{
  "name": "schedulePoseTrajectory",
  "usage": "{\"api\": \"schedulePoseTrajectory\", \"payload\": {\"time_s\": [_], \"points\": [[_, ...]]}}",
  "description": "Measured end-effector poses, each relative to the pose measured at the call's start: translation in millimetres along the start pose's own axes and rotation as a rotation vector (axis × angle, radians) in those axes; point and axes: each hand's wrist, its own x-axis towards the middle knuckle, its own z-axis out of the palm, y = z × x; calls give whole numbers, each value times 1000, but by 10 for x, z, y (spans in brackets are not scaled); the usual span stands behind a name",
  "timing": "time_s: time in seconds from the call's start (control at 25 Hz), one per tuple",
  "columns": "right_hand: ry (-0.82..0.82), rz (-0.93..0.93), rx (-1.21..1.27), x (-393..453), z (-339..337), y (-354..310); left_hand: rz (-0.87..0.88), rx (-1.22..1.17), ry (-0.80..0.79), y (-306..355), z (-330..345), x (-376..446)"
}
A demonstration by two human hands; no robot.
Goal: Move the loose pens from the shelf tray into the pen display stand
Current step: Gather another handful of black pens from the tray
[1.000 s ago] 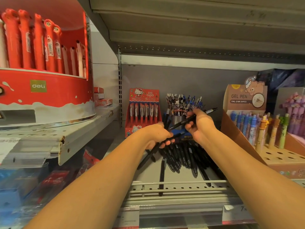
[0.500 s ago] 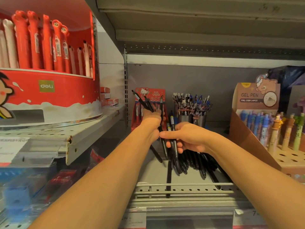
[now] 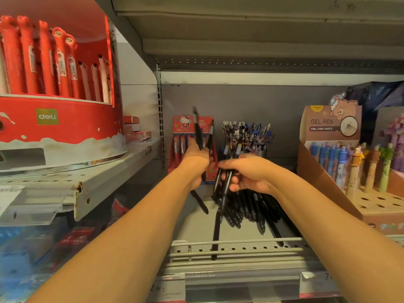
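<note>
Pens (image 3: pixel 247 206), black and loose, lie in a heap on the shelf tray (image 3: pixel 236 244), fanned out with their tips toward the front rail; one stray pen (image 3: pixel 216 232) has slid forward of the heap and crosses that rail. The right hand (image 3: pixel 249 171) sits on the back of the heap, fingers curled round a small bundle of black pens that hangs down into the pile. To the left of the heap and a little above it, the left hand (image 3: pixel 196 160) grips a few more pens upright, their caps standing in front of the red character pen box (image 3: pixel 192 145). Behind the heap stands the pen display stand (image 3: pixel 247 138), cups already crowded with blue and black pens. To the right of the heap sits a brown gel pen carton (image 3: pixel 328 132); far to its left, on a higher shelf, a red round display (image 3: pixel 54 119).

The risks, as I judge them: both hands hold several smooth barrels at once, so a loosened grip could let one slip back into the heap or roll off over the low front rail. The stand looks nearly full, and forcing a bundle in could push out pens already standing or tip a cup. The stray pen over the rail could be knocked off by a passing forearm.
</note>
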Motion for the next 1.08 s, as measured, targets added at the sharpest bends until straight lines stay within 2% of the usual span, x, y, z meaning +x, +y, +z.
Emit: {"api": "schedulePoseTrajectory", "payload": {"time_s": [0.12, 0.2, 0.56, 0.76, 0.96, 1.08], "points": [[207, -108, 162, 104, -84, -2, -25, 180, -330, -61, -11, -58], [249, -104, 195, 132, -123, 4, -31, 242, -423, -91, -6, -104], [195, -53, 171, 90, -127, 22, -1, 208, -428, -105, 39, -157], [171, -84, 57, 77, -193, 30, 41, 385, -552, -162, 19, -150], [50, -152, -51, 96, -202, 48, 65, 457, -623, -141, -14, -154], [-52, -155, -90, 94, -197, 64, 97, 450, -597, -165, -44, -130]]}}
